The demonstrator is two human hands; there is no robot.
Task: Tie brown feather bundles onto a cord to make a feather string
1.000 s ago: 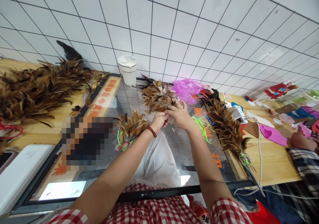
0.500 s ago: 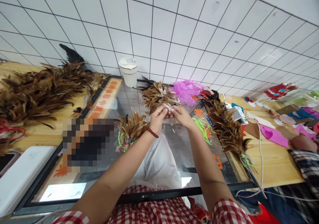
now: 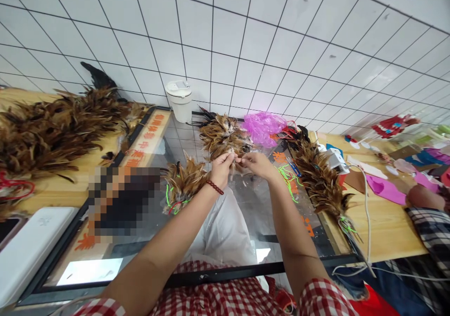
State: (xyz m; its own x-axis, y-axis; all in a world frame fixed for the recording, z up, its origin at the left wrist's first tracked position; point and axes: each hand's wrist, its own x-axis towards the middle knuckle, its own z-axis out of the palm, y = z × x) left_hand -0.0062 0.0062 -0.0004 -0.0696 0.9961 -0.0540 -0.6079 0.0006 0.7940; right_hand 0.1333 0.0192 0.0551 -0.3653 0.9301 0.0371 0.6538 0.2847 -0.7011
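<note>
My left hand [image 3: 222, 167], with a dark red bead bracelet [image 3: 214, 187] at the wrist, pinches a small feather whose pale fluffy end [image 3: 232, 152] shows at the fingertips. Close against it, my right hand [image 3: 258, 164] is closed in a pinch; what lies between its fingertips is too small to make out. Just beyond both hands lies a pile of brown feathers [image 3: 221, 134]. A smaller feather bunch [image 3: 183, 177] with green and red ties rests left of my left forearm. Bits of pale fluff lie on the glass under the hands.
Large brown feather bundles [image 3: 52, 131] cover the left side; another feather bundle [image 3: 318, 177] lies right. Against the tiled wall stand a white lidded cup [image 3: 179, 101] and a pink plastic bag [image 3: 264, 127]. Green cords [image 3: 290, 180] lie right. Another person's sleeve [image 3: 427, 227] shows at far right.
My right hand has drawn slightly to the right, and its fingertips have come a little apart from the left ones. The left hand has stayed nearly in place.
</note>
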